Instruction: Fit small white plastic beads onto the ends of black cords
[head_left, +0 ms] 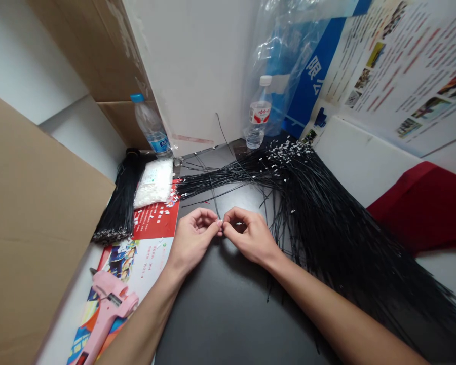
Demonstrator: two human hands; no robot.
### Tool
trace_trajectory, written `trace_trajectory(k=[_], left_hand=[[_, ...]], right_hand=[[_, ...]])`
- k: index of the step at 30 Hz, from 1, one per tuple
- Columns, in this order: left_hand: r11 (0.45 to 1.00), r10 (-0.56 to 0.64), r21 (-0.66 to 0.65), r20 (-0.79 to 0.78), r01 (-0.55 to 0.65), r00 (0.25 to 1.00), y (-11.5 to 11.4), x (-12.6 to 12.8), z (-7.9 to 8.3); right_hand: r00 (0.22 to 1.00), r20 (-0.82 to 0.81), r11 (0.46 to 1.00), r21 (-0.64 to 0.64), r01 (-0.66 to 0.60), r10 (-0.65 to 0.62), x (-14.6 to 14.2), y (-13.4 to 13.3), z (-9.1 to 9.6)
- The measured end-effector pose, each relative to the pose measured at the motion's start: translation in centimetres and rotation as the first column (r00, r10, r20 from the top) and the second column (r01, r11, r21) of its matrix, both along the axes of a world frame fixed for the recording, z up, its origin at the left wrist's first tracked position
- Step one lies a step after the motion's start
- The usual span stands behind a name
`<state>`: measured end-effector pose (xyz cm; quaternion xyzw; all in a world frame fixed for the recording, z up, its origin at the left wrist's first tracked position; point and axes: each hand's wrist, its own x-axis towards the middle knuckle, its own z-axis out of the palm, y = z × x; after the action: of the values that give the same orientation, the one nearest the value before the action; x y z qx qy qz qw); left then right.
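Observation:
My left hand [197, 233] and my right hand [249, 233] meet fingertip to fingertip over the dark tabletop, both closed in a pinch. A tiny white connector [220, 221] shows between the fingertips, mostly at the left thumb. From that spot a thin black wire [214, 192] runs up and away from me. Which fingers grip the wire's end is hidden. Close beyond my hands lies a bundle of black wires [220, 176], and a large heap of black wires [327, 213] with small white connectors at its far end spreads to the right.
A bag of white connectors [155, 182] sits on a red printed sheet [155, 220] at left, beside another wire bundle [117, 203]. A pink glue gun [108, 304] lies near left. Two plastic bottles, one blue-capped [152, 126] and one white-capped [260, 114], stand behind. Red cloth [425, 208] is at right.

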<state>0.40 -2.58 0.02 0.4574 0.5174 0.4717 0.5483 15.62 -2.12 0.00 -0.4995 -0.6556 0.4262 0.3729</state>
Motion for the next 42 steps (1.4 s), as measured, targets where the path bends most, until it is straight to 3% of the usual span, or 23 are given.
trace_trajectory(k=[6,14,19,26,28,31,34,36,38,39,42], left_hand=[[0.999,0.044,0.005,-0.004,-0.044,0.999,-0.2,0.4,0.1],[0.996,0.087,0.030,-0.015,-0.086,0.996,0.2,0.1,-0.2],[0.989,0.121,0.091,-0.014,-0.120,0.993,0.3,-0.4,0.2],[0.965,0.242,0.082,0.097,-0.251,0.965,0.6,-1.7,1.1],[0.966,0.237,0.077,0.115,-0.246,0.965,0.6,-1.8,1.2],[0.973,0.199,0.104,0.079,-0.207,0.977,0.5,-1.7,1.3],[0.983,0.126,0.145,-0.098,-0.111,0.987,0.2,-1.5,1.0],[0.985,0.060,0.172,-0.313,-0.006,0.948,0.1,-1.5,0.5],[0.966,0.028,0.227,-0.558,0.120,0.830,0.0,-1.7,-0.1],[0.950,0.024,0.254,-0.640,0.182,0.768,0.0,-1.8,-0.4],[0.922,0.024,0.271,-0.754,0.276,0.657,0.0,-2.0,-1.2]], right_hand=[[0.998,0.038,0.997,0.062,0.038,-0.040,-0.2,-0.1,-0.2],[0.993,0.116,0.985,0.170,-0.007,-0.013,-0.3,0.0,-0.2],[0.952,0.303,0.982,0.164,-0.089,0.035,0.6,-0.1,1.5],[0.707,0.696,0.990,-0.035,-0.140,0.125,5.7,-2.6,7.5],[0.680,0.719,0.986,-0.045,-0.158,0.142,7.4,-3.5,8.9],[0.681,0.729,0.994,0.008,-0.107,0.067,9.5,-3.6,10.4],[0.606,0.790,0.995,0.098,0.024,-0.093,11.1,-1.4,11.2],[0.457,0.870,0.981,0.134,0.140,-0.184,11.9,1.0,11.1],[0.240,0.952,0.960,0.130,0.248,-0.191,12.6,3.3,10.6],[0.170,0.972,0.953,0.110,0.281,-0.162,12.8,4.1,10.1],[0.115,0.987,0.948,0.073,0.309,-0.114,12.6,4.9,8.7]])
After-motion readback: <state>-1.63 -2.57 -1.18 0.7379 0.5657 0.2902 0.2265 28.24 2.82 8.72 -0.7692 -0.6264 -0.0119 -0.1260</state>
